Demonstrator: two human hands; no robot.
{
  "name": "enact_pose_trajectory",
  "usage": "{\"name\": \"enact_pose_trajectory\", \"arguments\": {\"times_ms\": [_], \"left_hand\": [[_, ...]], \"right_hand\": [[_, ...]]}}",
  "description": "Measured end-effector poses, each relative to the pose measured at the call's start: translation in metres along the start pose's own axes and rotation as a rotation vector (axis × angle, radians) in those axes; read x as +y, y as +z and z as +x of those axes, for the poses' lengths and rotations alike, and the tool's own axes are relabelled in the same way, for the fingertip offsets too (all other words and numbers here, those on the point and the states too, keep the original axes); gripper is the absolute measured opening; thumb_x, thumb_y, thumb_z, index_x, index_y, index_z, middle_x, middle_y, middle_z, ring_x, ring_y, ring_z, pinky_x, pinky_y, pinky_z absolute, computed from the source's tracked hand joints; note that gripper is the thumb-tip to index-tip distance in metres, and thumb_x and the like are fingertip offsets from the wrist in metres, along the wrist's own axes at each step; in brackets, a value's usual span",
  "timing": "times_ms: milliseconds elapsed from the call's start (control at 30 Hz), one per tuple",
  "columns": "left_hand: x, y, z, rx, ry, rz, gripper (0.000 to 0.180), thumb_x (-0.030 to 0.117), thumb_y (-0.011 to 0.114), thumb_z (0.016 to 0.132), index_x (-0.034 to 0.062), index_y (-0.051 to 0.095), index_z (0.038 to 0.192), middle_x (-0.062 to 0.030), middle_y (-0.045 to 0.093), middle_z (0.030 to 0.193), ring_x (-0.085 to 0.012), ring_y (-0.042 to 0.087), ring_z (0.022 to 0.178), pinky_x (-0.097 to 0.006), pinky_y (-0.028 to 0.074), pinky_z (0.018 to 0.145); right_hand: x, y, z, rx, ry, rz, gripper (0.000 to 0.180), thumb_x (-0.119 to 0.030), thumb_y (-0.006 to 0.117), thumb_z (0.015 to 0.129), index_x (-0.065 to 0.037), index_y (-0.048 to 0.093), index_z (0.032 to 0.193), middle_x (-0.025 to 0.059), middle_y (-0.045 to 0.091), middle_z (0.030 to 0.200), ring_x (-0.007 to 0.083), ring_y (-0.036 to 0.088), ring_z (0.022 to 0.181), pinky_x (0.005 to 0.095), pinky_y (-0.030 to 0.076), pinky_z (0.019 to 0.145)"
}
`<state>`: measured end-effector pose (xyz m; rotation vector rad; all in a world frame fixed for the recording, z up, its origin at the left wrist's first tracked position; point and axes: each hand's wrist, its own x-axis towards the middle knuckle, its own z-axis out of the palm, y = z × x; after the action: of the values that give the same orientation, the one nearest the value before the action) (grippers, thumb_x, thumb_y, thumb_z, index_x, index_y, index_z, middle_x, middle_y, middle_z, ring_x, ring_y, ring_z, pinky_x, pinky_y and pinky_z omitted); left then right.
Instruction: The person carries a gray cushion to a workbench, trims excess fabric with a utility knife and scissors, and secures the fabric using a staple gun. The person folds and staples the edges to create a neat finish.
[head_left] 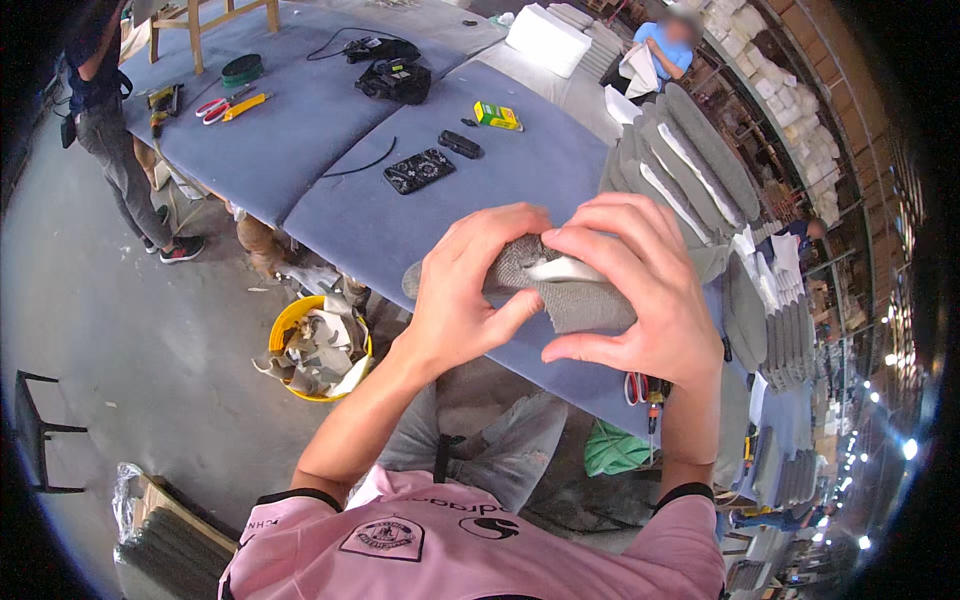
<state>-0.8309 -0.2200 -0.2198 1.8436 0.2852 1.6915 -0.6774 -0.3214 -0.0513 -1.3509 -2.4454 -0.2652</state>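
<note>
Both hands grip a grey fabric-covered pad above the near edge of the blue-grey table. White material shows through a gap in its fabric, between the hands. My left hand wraps round the pad's left part, thumb pointing at the gap. My right hand curls over its right part; the fingertips press the top near the gap and the thumb sits below. The pad's left end pokes out past my left hand. Its underside is hidden.
On the table lie a black patterned pouch, a yellow-green box, black bags and red-handled scissors. Grey pads stack at right. A yellow bucket of scraps stands on the floor. Another person stands at left.
</note>
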Motion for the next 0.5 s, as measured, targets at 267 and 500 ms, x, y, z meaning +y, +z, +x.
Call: {"name": "enact_pose_trajectory", "arguments": {"times_ms": [267,500], "left_hand": [[-0.025,-0.008,0.025,-0.017,-0.056,-0.172,0.057,0.018,0.092,0.085,-0.0011,0.067,0.132,-0.0192,0.075,0.133,-0.0294,0.074,0.125,-0.04,0.056,0.108],[-0.04,0.001,0.028,0.067,-0.028,-0.243,0.056,0.028,0.095,0.086,0.0017,0.071,0.129,-0.0155,0.078,0.125,-0.0321,0.078,0.114,-0.039,0.06,0.099]], "right_hand": [[0.03,0.015,0.021,0.236,-0.1,-0.097,0.04,-0.017,0.096,0.071,-0.006,0.079,0.104,0.01,0.075,0.1,0.0328,0.073,0.094,0.0429,0.056,0.08],[0.046,0.03,0.045,0.398,-0.121,-0.022,0.031,-0.026,0.094,0.083,-0.003,0.073,0.089,0.0083,0.066,0.081,0.0303,0.066,0.072,0.0409,0.05,0.062]]}}
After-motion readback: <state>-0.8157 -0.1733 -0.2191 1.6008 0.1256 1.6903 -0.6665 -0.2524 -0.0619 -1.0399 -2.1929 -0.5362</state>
